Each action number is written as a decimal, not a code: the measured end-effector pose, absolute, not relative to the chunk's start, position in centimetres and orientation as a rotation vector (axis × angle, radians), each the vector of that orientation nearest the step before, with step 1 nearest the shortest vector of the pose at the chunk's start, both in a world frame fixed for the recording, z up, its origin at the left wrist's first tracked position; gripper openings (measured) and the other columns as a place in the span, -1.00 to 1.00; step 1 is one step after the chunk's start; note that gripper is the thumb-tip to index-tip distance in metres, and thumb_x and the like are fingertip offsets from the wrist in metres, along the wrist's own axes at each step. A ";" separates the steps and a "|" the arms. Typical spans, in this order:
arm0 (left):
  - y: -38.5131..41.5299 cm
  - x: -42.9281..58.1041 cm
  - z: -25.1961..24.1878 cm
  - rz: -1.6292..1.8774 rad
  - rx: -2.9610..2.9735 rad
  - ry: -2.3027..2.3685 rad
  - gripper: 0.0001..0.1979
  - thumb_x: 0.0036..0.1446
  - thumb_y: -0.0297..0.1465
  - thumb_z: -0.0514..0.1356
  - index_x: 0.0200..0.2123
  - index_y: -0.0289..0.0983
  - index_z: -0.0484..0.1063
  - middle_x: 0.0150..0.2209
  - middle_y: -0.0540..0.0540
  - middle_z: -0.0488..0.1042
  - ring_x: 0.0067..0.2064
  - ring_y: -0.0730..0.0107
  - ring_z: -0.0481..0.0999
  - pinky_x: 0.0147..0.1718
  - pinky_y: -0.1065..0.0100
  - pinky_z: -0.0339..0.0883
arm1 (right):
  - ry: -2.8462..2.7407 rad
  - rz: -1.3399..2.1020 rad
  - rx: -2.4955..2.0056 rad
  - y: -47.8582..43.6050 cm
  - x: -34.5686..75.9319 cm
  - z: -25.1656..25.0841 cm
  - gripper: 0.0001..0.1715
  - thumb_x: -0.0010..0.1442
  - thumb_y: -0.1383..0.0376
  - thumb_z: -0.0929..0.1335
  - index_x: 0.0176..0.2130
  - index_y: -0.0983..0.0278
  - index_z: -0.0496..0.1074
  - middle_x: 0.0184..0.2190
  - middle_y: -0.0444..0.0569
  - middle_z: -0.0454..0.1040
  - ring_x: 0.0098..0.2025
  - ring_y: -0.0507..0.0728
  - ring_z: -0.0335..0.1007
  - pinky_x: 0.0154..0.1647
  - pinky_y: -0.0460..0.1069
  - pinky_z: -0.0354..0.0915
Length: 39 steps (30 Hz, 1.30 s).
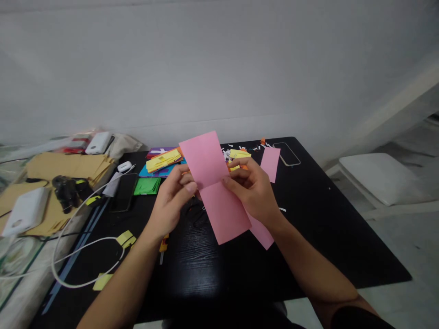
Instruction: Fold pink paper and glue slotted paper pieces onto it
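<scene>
The left hand [173, 196] is closed on the left edge of a pink sheet [214, 187], thumb in front and fingertips behind, while the right hand [255, 189] pinches the right edge between thumb and fingers. The sheet is held up above the desk [325, 242], tilted, with both grips close to the ends of its cross crease. Handling it well likely calls for a light, even pinch at both ends, so the crease runs straight and the thin paper does not buckle.

The sheet is a long, smooth, matte rectangle, its near half a deeper pink than its far half. Beyond it to the right lies a flat pink strip [270, 163]; another pink piece [262, 235] shows under the right hand. To the left are a stack of yellow papers [163, 160] and crisp green papers [147, 186]. The desk is black, glossy and faintly grained.
</scene>
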<state>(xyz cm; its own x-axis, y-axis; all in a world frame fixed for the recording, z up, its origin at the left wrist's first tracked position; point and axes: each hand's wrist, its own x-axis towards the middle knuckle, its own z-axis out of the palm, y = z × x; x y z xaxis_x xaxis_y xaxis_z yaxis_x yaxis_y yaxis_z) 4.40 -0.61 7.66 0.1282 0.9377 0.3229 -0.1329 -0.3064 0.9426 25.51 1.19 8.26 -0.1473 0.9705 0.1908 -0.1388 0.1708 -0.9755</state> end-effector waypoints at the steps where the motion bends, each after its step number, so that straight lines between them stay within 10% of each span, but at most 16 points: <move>1: -0.7 4.7 7.8 1.414 1.418 0.884 -0.70 0.30 -0.27 0.39 0.04 -0.17 0.47 -0.31 0.00 0.60 -0.34 0.42 0.56 -0.29 0.39 0.50 | -1.296 1.226 -0.901 1.1 25.4 8.3 -0.63 0.18 0.22 0.57 -0.09 0.13 0.42 -0.40 -0.21 0.62 -0.41 0.06 0.51 -0.41 -0.03 0.37; 7: -0.8 5.5 8.3 1.565 1.412 0.998 -0.72 0.23 -0.44 0.41 -0.19 -0.16 0.34 -0.50 0.13 0.47 -0.49 0.54 0.41 -0.46 0.49 0.34 | -1.444 1.063 -0.840 0.9 25.4 8.4 -0.97 0.27 0.30 0.49 -0.22 0.16 0.61 -0.27 -0.10 0.68 -0.20 0.11 0.63 -0.17 0.04 0.55; 17: -1.7 4.9 8.3 1.513 1.641 1.118 -0.72 0.13 -0.45 0.51 -0.07 -0.17 0.67 -0.21 -0.03 0.62 -0.34 0.48 0.53 -0.30 0.37 0.52 | -1.422 1.072 -0.892 0.6 25.7 8.4 -0.64 0.10 0.33 0.65 -0.08 0.10 0.74 -0.22 -0.11 0.75 -0.23 0.12 0.67 -0.13 0.06 0.63; 39: -1.7 4.5 9.0 1.320 2.123 1.133 -0.95 0.35 -0.44 0.34 -0.21 -0.20 0.62 -0.28 -0.02 0.68 -0.26 0.40 0.63 -0.20 0.34 0.50 | -1.813 1.012 -0.798 0.9 26.8 9.3 -0.93 0.28 0.33 0.51 -0.28 0.22 0.57 -0.32 -0.12 0.60 -0.26 0.07 0.51 -0.19 0.02 0.40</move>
